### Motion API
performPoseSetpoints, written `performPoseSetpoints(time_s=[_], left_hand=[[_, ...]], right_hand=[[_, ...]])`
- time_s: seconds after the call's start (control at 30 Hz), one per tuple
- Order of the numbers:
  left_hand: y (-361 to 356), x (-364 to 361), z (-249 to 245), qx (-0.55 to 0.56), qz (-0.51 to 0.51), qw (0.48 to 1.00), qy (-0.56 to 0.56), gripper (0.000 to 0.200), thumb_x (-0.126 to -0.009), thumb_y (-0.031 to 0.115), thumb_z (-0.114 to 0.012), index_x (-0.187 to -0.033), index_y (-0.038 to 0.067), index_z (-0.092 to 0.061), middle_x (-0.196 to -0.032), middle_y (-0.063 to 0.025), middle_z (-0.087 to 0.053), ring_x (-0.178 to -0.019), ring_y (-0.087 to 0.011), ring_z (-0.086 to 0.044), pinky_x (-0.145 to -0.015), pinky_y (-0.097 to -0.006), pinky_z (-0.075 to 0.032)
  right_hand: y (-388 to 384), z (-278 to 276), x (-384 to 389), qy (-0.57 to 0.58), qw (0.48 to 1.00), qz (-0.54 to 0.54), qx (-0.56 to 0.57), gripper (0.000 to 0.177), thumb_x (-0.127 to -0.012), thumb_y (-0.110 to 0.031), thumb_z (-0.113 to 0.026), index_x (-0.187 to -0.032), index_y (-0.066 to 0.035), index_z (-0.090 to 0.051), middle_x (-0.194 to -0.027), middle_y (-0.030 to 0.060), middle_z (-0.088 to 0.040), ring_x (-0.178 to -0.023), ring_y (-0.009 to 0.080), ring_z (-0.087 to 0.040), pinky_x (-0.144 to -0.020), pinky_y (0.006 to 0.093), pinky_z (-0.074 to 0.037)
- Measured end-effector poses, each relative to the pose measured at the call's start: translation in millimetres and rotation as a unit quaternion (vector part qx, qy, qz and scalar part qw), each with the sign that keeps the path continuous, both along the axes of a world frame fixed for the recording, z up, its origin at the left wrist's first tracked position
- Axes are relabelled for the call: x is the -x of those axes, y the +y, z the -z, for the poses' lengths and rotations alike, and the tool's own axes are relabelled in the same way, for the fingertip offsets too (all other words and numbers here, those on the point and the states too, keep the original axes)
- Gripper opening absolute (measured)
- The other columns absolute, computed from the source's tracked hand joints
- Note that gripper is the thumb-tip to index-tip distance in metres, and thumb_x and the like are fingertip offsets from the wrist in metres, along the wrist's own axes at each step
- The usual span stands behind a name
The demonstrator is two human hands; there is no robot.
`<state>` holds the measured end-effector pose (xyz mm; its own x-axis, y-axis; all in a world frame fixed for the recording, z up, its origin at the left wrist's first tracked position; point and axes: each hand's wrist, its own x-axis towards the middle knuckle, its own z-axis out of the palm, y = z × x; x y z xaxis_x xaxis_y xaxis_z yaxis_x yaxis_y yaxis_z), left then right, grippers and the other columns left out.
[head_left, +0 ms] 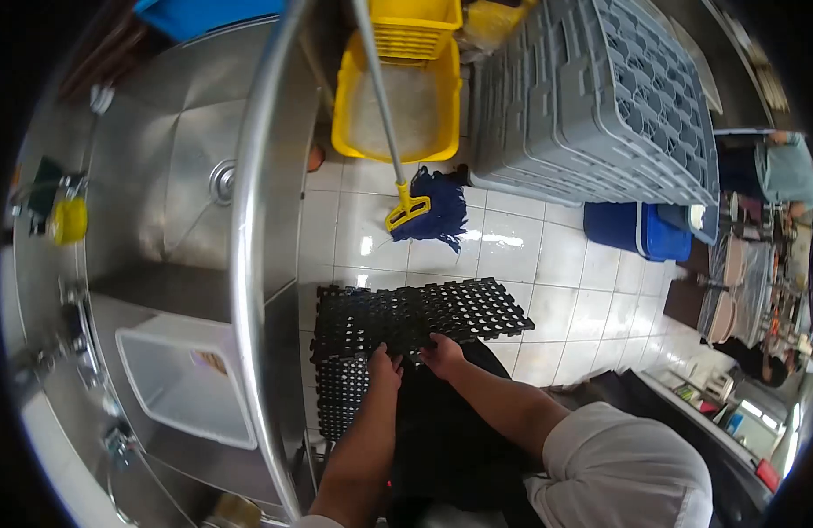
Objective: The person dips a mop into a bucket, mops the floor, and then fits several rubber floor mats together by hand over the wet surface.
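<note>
A black perforated floor mat (364, 319) stretches in front of me, over the white tiles. My left hand (387, 368) grips its near edge, thumb on top. Close beside it, my right hand (442, 354) has its fingers closed on the same edge. To the right, a flatter mat section (479, 306) with toothed edges overlaps the held part in this view. More perforated matting (338, 396) lies on the floor left of my left forearm. Beyond the mat, a blue mop head (442, 207) in a yellow clamp (408, 209) rests on the tiles.
A steel sink (186, 150) with a thick rail (248, 220) runs along the left, holding a clear plastic tub (182, 330). Ahead stands a yellow mop bucket (340, 123). Stacked grey dish racks (547, 123) and a blue bin (613, 231) are on the right. Another person (787, 172) is farther right.
</note>
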<state>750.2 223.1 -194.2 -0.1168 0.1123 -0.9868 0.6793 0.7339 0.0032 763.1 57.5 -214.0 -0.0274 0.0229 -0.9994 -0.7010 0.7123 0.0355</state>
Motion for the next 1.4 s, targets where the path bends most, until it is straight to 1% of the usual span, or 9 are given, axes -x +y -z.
performPoseSetpoints(time_s=[0.1,0.2,0.23,0.33,0.53,0.7,0.93,1.0,1.4], left_hand=[[-7.8,-59.6,11.4,-0.172,0.199,0.954,0.144,0.055,-0.092,0.036,-0.07,-0.137,0.007,-0.057,-0.135,-0.0105,-0.06,-0.122,-0.0315,-0.059,-0.105,-0.0475,-0.046],[-3.8,-122.3,29.1,-0.398,0.349,0.834,-0.158,0.057,-0.081,0.029,-0.081,-0.125,-0.004,-0.065,-0.132,-0.0234,-0.064,-0.124,-0.0388,-0.062,-0.102,-0.0514,-0.051],[-16.8,-171.9,-0.2,-0.424,0.415,0.797,-0.112,0.06,-0.087,0.024,-0.075,-0.135,-0.008,-0.059,-0.13,-0.0271,-0.068,-0.118,-0.0408,-0.067,-0.1,-0.0465,-0.054],[-30.6,-320.5,21.9,-0.406,0.372,0.801,-0.235,0.088,-0.088,0.031,-0.076,-0.158,-0.004,-0.035,-0.164,-0.0277,-0.033,-0.153,-0.0422,-0.03,-0.126,-0.0502,-0.028],[-42.9,-556.1,2.9,-0.338,0.295,0.75,-0.487,0.068,-0.083,0.04,-0.085,-0.128,-0.006,-0.061,-0.134,-0.0203,-0.062,-0.119,-0.0281,-0.06,-0.105,-0.04,-0.046],[-54.5,-470.6,-20.2,-0.263,0.349,0.741,-0.509,0.043,-0.093,0.038,-0.075,-0.067,0.011,-0.056,-0.065,0.0004,-0.052,-0.065,-0.015,-0.051,-0.063,-0.0356,-0.041],[-123.5,-326.5,-170.5,-0.276,0.22,0.712,-0.606,0.031,-0.099,0.017,-0.068,-0.073,0.011,-0.05,-0.063,0.0029,-0.044,-0.057,-0.0103,-0.042,-0.056,-0.031,-0.037],[-126.6,-314.8,-244.0,-0.3,0.187,0.693,-0.629,0.033,-0.1,0.015,-0.066,-0.072,0.012,-0.05,-0.062,0.0032,-0.044,-0.057,-0.01,-0.042,-0.057,-0.0319,-0.039],[-147.3,-289.3,-576.1,-0.346,0.109,0.366,-0.857,0.045,-0.105,0.02,-0.051,-0.064,0.016,-0.032,-0.051,0.0014,-0.028,-0.043,-0.011,-0.026,-0.053,-0.0314,-0.038]], right_hand=[[0.5,39.0,12.0,-0.128,0.991,-0.042,0.028,0.023,-0.102,-0.02,-0.063,-0.119,-0.005,-0.059,-0.105,0.0143,-0.061,-0.099,0.03,-0.062,-0.088,0.046,-0.058],[0.3,52.3,-5.5,-0.006,0.992,0.121,0.026,0.021,-0.101,-0.018,-0.064,-0.117,-0.004,-0.059,-0.105,0.0144,-0.061,-0.098,0.0307,-0.061,-0.087,0.0454,-0.058],[2.0,57.5,0.7,0.007,0.987,0.153,0.037,0.02,-0.101,-0.018,-0.064,-0.116,-0.004,-0.06,-0.105,0.0142,-0.061,-0.098,0.0308,-0.061,-0.089,0.0459,-0.057],[-4.0,91.2,13.9,0.003,0.975,0.217,0.041,0.019,-0.101,-0.018,-0.063,-0.116,-0.006,-0.06,-0.104,0.0136,-0.061,-0.095,0.0295,-0.06,-0.092,0.0473,-0.055],[-33.0,124.9,46.8,-0.008,0.962,0.27,0.032,0.022,-0.099,-0.02,-0.066,-0.117,-0.009,-0.058,-0.103,0.0108,-0.06,-0.092,0.0273,-0.058,-0.096,0.0489,-0.053],[-78.4,80.0,63.8,0.016,0.951,0.305,0.049,0.02,-0.099,-0.018,-0.066,-0.115,-0.011,-0.058,-0.102,0.0093,-0.057,-0.09,0.0258,-0.057,-0.097,0.0501,-0.054],[-154.1,60.2,128.1,0.019,0.949,0.311,0.038,0.018,-0.098,-0.017,-0.064,-0.113,-0.011,-0.058,-0.1,0.0085,-0.056,-0.088,0.0248,-0.058,-0.095,0.0503,-0.056],[-171.9,52.8,136.4,0.028,0.948,0.311,0.058,0.016,-0.098,-0.019,-0.065,-0.111,-0.011,-0.059,-0.096,0.0083,-0.058,-0.077,0.0247,-0.063,-0.077,0.0458,-0.062],[-249.1,15.2,179.2,-0.011,0.954,0.28,0.105,0.008,-0.099,-0.021,-0.061,-0.098,-0.013,-0.06,-0.076,0.0046,-0.059,-0.061,0.0199,-0.058,-0.065,0.0414,-0.057]])
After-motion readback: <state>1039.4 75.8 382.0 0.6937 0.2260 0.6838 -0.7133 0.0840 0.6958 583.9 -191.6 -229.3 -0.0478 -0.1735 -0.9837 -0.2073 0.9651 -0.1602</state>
